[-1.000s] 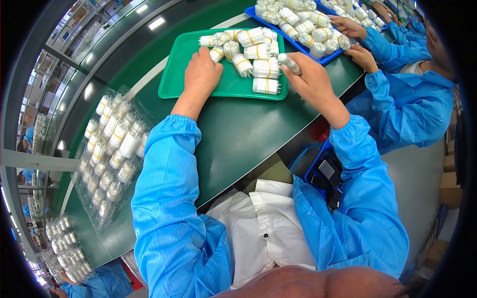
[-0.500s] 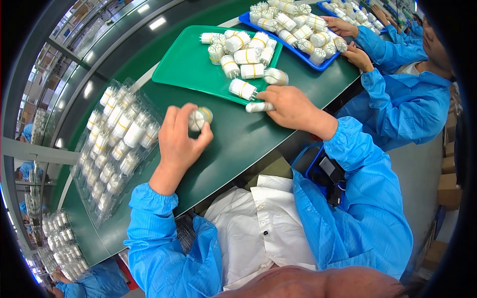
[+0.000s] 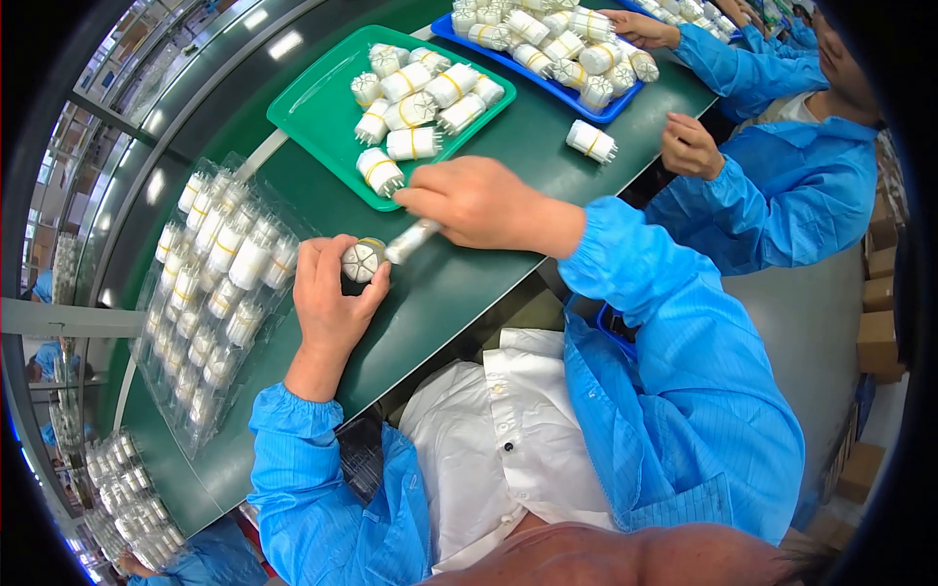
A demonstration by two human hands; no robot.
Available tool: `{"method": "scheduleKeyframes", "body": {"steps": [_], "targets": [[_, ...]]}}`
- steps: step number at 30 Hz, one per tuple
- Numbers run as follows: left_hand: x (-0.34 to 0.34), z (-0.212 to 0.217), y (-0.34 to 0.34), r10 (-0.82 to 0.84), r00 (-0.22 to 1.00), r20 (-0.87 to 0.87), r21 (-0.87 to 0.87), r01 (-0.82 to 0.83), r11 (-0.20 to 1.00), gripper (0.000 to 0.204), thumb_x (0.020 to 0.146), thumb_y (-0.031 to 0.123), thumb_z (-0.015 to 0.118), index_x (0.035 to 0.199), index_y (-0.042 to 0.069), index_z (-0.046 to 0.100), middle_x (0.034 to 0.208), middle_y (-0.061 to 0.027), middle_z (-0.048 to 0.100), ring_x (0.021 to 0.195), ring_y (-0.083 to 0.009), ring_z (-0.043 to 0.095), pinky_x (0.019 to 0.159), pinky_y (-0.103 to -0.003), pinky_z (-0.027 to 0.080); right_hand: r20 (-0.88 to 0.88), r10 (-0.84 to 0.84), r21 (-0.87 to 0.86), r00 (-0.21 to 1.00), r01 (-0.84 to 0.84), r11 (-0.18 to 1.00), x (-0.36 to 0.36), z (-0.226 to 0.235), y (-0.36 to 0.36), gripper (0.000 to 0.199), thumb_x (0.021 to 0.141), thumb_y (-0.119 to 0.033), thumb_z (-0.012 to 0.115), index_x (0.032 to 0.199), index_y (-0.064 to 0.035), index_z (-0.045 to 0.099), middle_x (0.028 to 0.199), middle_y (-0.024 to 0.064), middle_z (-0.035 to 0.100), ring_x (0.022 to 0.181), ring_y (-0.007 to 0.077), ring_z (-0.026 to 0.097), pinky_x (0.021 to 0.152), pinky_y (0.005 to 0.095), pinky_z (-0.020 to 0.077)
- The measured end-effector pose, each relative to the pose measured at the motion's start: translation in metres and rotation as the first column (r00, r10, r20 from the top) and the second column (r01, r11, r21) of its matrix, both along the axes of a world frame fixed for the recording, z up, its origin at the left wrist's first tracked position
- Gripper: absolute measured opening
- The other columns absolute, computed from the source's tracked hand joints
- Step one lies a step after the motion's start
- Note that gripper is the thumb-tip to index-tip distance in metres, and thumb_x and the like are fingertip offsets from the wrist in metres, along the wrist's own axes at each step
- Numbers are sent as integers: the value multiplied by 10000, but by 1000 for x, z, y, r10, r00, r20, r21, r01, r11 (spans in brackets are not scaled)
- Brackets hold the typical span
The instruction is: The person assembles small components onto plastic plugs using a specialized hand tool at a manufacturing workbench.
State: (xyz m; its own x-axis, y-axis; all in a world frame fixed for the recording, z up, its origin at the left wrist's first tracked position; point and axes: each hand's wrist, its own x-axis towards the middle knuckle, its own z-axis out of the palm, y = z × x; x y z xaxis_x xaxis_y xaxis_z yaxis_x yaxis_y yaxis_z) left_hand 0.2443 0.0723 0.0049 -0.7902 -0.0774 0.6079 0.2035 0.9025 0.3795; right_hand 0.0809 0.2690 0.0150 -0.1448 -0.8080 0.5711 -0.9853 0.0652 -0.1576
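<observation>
Where the dark green table [image 3: 469,283] runs across the view, a clear plastic blister tray [image 3: 210,293] lies at the person's left, its pockets filled with white cylinders; farther off sit a green tray [image 3: 313,107] of loose white parts and a blue tray [image 3: 547,83], beside which a co-worker's hand [image 3: 690,146] rests; the left hand [image 3: 332,298] clasps a round white part [image 3: 363,259] just beside the blister tray, end face up; the right hand [image 3: 479,203] pinches a slim white piece [image 3: 412,240] whose tip touches that part.
</observation>
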Motion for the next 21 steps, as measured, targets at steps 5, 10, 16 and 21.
{"method": "scheduleKeyframes", "body": {"steps": [5, 10, 16, 21], "targets": [[0, -2, -7, -81, 997, 5, 10, 81, 997, 516, 705, 178, 875, 1114, 32, 596, 1051, -159, 626, 966, -355, 610, 813, -424, 517, -119, -527, -103, 841, 518, 849, -10, 24, 78, 322, 772, -42, 662, 1094, -62, 642, 1051, 112, 656, 827, 282, 690, 673, 388, 561], [-5, -11, -6, -183, 981, 67, 100, 176, 979, 560, 748, 246, 855, 1188, 32, 584, 1121, -165, 634, 1012, -364, 611, 857, -429, 514, -192, -663, 159, 724, 689, 707, -36, 6, 142, 394, 790, -33, 679, 1177, -86, 635, 1171, 142, 632, 869, 329, 691, 725, 410, 574], [-4, -7, 1, -207, 976, 71, 91, 200, 976, 560, 763, 183, 842, 1234, 36, 576, 1136, -163, 637, 1017, -358, 615, 852, -425, 516, -63, -652, 227, 755, 647, 728, -45, 9, 157, 497, 834, -89, 696, 1301, -240, 619, 1179, 127, 625, 899, 348, 680, 768, 433, 563], [-2, -7, 2, -193, 975, 107, 141, 177, 974, 539, 752, 149, 841, 1211, 42, 581, 1097, -147, 636, 980, -337, 618, 823, -419, 518, 36, -679, 190, 734, 662, 725, -45, 8, 156, 454, 816, -133, 722, 1256, -173, 616, 1063, 150, 638, 914, 373, 663, 787, 445, 544]]}}
